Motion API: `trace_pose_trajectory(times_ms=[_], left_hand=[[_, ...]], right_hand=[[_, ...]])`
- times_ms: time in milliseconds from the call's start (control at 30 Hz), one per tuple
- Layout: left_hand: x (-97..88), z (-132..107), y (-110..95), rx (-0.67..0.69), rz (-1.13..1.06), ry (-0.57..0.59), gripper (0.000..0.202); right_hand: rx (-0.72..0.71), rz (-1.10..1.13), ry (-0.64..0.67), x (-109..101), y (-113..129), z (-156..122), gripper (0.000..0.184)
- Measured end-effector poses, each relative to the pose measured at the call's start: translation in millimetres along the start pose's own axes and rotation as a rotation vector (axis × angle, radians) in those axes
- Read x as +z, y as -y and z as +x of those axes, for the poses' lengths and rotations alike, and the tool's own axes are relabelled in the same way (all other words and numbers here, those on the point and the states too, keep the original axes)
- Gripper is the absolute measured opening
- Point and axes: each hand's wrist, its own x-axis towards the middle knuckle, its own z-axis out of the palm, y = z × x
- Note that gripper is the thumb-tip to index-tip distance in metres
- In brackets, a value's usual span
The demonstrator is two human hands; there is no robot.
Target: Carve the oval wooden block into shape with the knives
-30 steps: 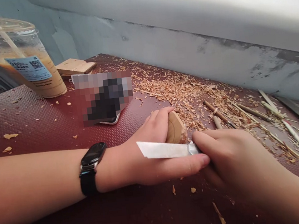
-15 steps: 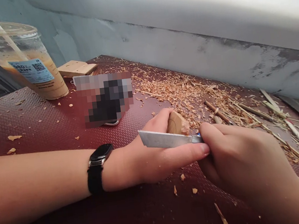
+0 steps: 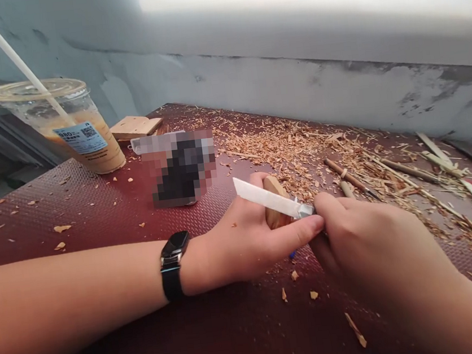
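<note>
My left hand [image 3: 242, 233], with a black watch [image 3: 176, 260] on its wrist, is closed around a small piece of wood [image 3: 274, 187]. Its thumb stretches to the right and touches the base of the blade beside my right fingers. In my right hand [image 3: 370, 235] is a carving knife [image 3: 270, 198], its handle mostly hidden by the fist. The slanted blade points left and crosses in front of the wood. The fingers of the left hand behind the wood are largely hidden.
Wood shavings [image 3: 292, 148] cover the dark red table [image 3: 109, 225] toward the wall. A drink cup [image 3: 81, 132] with a straw stands left, near a wooden board [image 3: 136, 126] and a blurred dark object [image 3: 186, 171]. A thin carving tool [image 3: 349, 178] and several sticks lie right.
The blade has tilted, its tip now higher and its face brighter, and the wood has turned within my left hand. The whole view has shifted, with the cup appearing lower and further right.
</note>
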Motion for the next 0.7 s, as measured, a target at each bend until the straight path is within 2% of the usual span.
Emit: trace_pose_trajectory(times_ms=[133,267,300,367,500,700], left_hand=[[-11.7,-2,-9,-0.102,0.057,0.061,0.039],[-16.5,-2,-13,-0.185,0.125,0.102,0.077],[-16.1,-2,-12,-0.181,0.132,0.122,0.081],[-13.9,-1,-10,-0.137,0.147,0.142,0.076],[-8.6,0,-5,-0.049,0.202,0.102,0.058],[-3.9,-3,4,0.031,0.222,0.083,0.066]], right_hand=[[-0.109,0.168,0.057,-5,-7,6,0.015],[-0.227,0.225,0.099,-8,-18,13,0.019],[-0.238,0.225,0.109,-7,-20,14,0.02],[-0.241,0.219,0.114,-4,-23,15,0.022],[-0.284,0.218,0.07,2,-26,15,0.018],[-0.38,0.211,0.066,-2,-23,16,0.015]])
